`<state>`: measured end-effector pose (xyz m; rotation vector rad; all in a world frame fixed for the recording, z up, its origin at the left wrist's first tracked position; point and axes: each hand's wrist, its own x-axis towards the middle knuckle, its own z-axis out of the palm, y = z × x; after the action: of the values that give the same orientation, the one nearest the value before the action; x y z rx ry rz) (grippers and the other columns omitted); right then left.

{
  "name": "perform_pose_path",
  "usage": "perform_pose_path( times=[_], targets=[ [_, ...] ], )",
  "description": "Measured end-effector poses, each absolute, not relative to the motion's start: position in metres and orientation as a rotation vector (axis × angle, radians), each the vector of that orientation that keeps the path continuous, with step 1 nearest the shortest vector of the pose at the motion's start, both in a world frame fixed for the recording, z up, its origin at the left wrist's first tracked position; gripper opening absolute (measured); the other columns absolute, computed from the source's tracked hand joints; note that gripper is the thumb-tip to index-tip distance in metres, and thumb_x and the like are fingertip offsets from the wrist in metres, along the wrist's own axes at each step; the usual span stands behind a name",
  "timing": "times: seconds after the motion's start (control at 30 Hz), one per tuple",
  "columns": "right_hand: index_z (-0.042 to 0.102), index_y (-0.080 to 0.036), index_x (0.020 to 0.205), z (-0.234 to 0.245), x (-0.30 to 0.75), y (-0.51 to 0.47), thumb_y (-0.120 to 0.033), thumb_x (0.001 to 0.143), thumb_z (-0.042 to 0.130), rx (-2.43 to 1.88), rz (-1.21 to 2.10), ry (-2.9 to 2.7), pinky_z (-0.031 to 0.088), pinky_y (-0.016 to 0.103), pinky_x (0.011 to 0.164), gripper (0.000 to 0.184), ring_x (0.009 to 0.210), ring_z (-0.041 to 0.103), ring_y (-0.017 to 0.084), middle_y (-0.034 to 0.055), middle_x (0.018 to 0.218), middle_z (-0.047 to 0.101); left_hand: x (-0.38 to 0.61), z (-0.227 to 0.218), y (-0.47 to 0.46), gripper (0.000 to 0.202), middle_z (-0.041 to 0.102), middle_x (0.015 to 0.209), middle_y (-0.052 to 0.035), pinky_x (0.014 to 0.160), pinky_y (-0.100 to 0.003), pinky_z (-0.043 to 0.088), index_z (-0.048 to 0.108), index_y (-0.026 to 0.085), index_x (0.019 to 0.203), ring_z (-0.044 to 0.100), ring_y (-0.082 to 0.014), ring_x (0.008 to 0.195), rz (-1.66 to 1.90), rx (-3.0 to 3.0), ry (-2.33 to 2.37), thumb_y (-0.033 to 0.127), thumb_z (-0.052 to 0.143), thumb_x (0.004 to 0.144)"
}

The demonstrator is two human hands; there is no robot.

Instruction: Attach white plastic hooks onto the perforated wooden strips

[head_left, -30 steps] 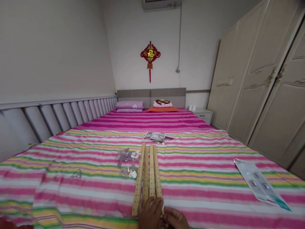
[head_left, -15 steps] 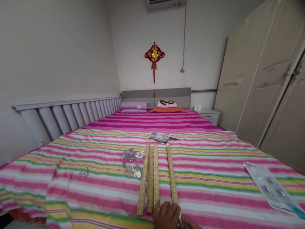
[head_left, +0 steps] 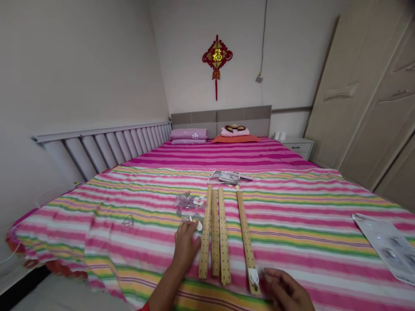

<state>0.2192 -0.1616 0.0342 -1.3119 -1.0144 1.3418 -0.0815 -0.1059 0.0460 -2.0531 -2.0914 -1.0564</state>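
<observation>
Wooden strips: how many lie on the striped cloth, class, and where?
4. Three lie close together: left strip, middle strip, right strip. The fourth strip lies apart, farther right, a white piece on its near end. None looks hidden.

I face a striped bed (head_left: 301, 224) bearing four dotted wooden strips (head_left: 223, 237), clear packets (head_left: 186, 201) and a blister pack (head_left: 382, 244).

The strips (head_left: 215, 233) look matt wood, the packets (head_left: 186, 200) glossy plastic, the bedspread (head_left: 292, 229) cloth.
</observation>
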Motion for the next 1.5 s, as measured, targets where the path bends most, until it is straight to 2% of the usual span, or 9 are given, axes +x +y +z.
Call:
perform_pose_path(
  times=[0.1, 0.2, 0.63, 0.83, 0.93, 1.07, 1.27, 1.37, 1.5],
  targets=[
    [0.072, -0.019, 0.08, 0.043, 0.203, -0.161, -0.053, 0.058, 0.073, -1.269, 1.294, -1.068, 0.039, 0.024, 0.041, 0.041, 0.041, 0.048, 0.012, 0.0007, 0.057, 0.065, -0.085, 0.048, -0.093, 0.053, 0.056, 0.117, -0.0076, 0.093, -0.041, 0.036, 0.06, 0.024, 0.116, 0.047, -0.0265, 0.111, -0.863, -2.11, -2.107, 0.009, 0.056, 0.065],
    [0.071, -0.018, 0.078, 0.044, 0.191, -0.16, -0.053, 0.061, 0.072, -1.224, 1.261, -1.071, 0.04, 0.024, 0.043, 0.038, 0.041, 0.047, 0.012, -0.0018, 0.05, 0.058, -0.083, 0.05, -0.084, 0.051, 0.055, 0.117, -0.0074, 0.092, -0.041, 0.033, 0.06, 0.026, 0.114, 0.046, -0.0263, 0.11, -0.719, -2.133, -2.129, 0.01, 0.058, 0.065],
    [0.07, -0.018, 0.08, 0.038, 0.189, -0.153, -0.054, 0.062, 0.072, -1.234, 1.38, -1.145, 0.041, 0.024, 0.043, 0.04, 0.042, 0.048, 0.011, 0.0006, 0.059, 0.063, -0.097, 0.043, -0.069, 0.027, 0.064, 0.106, -0.0059, 0.092, -0.043, 0.03, 0.067, 0.023, 0.098, 0.053, -0.0248, 0.103, -0.693, -2.194, -1.84, 0.017, 0.062, 0.072],
    [0.069, -0.017, 0.082, 0.035, 0.192, -0.15, -0.052, 0.063, 0.072, -1.203, 1.414, -1.138, 0.038, 0.023, 0.042, 0.039, 0.043, 0.047, 0.01, 0.0006, 0.06, 0.063, -0.108, 0.051, -0.063, 0.022, 0.066, 0.104, -0.0044, 0.089, -0.045, 0.036, 0.07, 0.028, 0.094, 0.055, -0.0267, 0.101, -0.984, -2.124, -2.047, 0.031, 0.066, 0.072],
    [0.068, -0.017, 0.08, 0.035, 0.191, -0.15, -0.051, 0.063, 0.071, -1.188, 1.416, -1.139, 0.039, 0.024, 0.043, 0.037, 0.043, 0.048, 0.011, 0.0004, 0.059, 0.063, -0.116, 0.057, -0.056, 0.026, 0.067, 0.102, -0.0062, 0.089, -0.044, 0.04, 0.072, 0.024, 0.092, 0.056, -0.0271, 0.101, -1.311, -2.094, -2.192, 0.036, 0.069, 0.069],
    [0.066, -0.017, 0.079, 0.048, 0.182, -0.141, -0.047, 0.067, 0.068, -1.172, 1.396, -1.256, 0.038, 0.024, 0.043, 0.032, 0.041, 0.048, 0.012, -0.0042, 0.048, 0.054, -0.121, 0.065, -0.051, 0.036, 0.07, 0.101, -0.0099, 0.086, -0.038, 0.046, 0.071, 0.019, 0.092, 0.061, -0.025, 0.098, -1.821, -2.209, -2.205, 0.041, 0.072, 0.064],
    [0.067, -0.018, 0.073, 0.087, 0.143, -0.092, -0.024, 0.075, 0.057, -1.059, 1.003, -1.772, 0.041, 0.025, 0.056, 0.012, 0.06, 0.055, 0.015, 0.0005, 0.064, 0.062, -0.116, 0.071, -0.054, 0.046, 0.071, 0.104, -0.012, 0.085, -0.039, 0.048, 0.07, 0.016, 0.096, 0.063, -0.0267, 0.098, -2.021, -2.152, -2.347, 0.043, 0.076, 0.059],
    [0.068, -0.018, 0.082, 0.1, 0.114, -0.061, -0.013, 0.075, 0.052, -1.08, 0.777, -1.991, 0.042, 0.025, 0.061, 0.018, 0.067, 0.059, 0.017, 0.0025, 0.072, 0.066, -0.115, 0.068, -0.054, 0.049, 0.071, 0.103, -0.0123, 0.082, -0.038, 0.05, 0.07, 0.014, 0.098, 0.065, -0.026, 0.095, -2.087, -2.166, -2.369, 0.043, 0.076, 0.059],
    [0.067, -0.017, 0.093, 0.105, 0.074, -0.036, -0.01, 0.075, 0.056, -1.193, 0.564, -2.168, 0.042, 0.024, 0.065, 0.023, 0.075, 0.061, 0.018, 0.0048, 0.081, 0.069, -0.116, 0.064, -0.053, 0.047, 0.073, 0.093, -0.01, 0.079, -0.035, 0.051, 0.07, 0.014, 0.097, 0.066, -0.0236, 0.087, -2.104, -2.2, -2.341, 0.04, 0.077, 0.059]
  ],
)
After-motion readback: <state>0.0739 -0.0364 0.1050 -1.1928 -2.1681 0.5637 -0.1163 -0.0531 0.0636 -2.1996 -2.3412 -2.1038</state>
